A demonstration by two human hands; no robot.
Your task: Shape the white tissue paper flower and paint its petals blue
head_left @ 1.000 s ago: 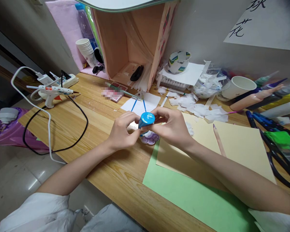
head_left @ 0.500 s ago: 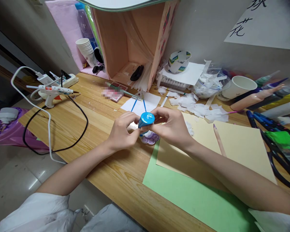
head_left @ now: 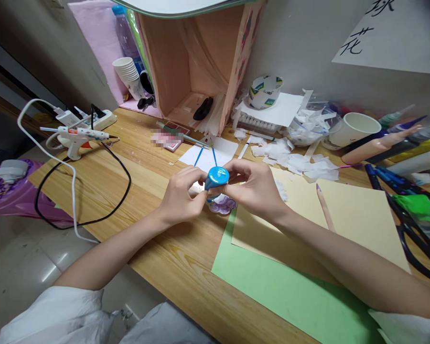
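Between my two hands is a small blue bottle (head_left: pixel 217 177), its round blue end facing up towards me. My left hand (head_left: pixel 184 195) pinches it from the left with thumb and fingers. From the other side, the thumb and fingers of my right hand (head_left: pixel 252 186) close on it too. The bottle's lower end is hidden by the fingers. Just below it, a purple, scalloped flower-like piece (head_left: pixel 223 205) lies on the table, partly covered by the hands. Two thin blue sticks (head_left: pixel 214 156) rest on white paper (head_left: pixel 227 147) behind the bottle.
At the left, a white glue gun (head_left: pixel 75 139) stands among looping cables. Beige paper (head_left: pixel 290 234) and green paper (head_left: pixel 243 267) lie at the right, with a pencil (head_left: pixel 325 206) on top. Behind are paper scraps (head_left: pixel 283 154), a paper cup (head_left: pixel 358 129) and an open pink box (head_left: pixel 168 71).
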